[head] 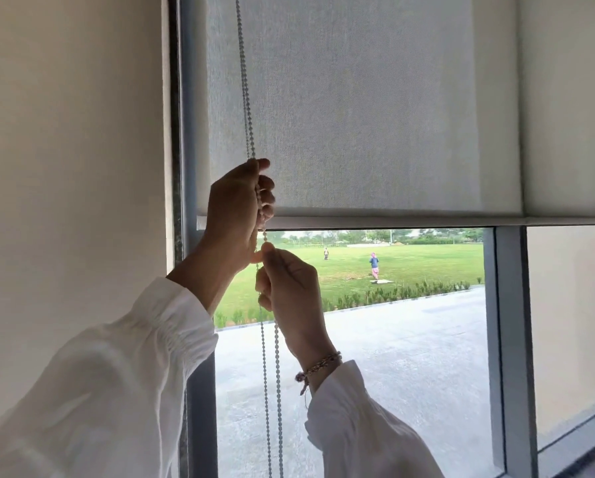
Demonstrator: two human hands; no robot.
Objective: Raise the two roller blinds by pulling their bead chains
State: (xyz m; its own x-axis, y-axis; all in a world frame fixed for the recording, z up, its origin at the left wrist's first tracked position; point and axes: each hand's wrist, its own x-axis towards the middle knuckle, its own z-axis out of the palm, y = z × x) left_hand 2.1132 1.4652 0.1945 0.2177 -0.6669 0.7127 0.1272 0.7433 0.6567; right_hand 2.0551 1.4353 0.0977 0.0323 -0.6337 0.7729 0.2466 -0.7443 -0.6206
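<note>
- The left hand (235, 215) was closed around the bead chain (246, 98) high up, level with the blind's bottom bar (392, 222).
- The right hand (289, 288) pinched the same chain just below, touching the left.
- The near blind (358, 115) hung partly raised; the second blind (572, 115) sat beside it at the same height.
- A good pull would likely run straight down one strand, hands alternating, avoiding the loose strand.
</note>
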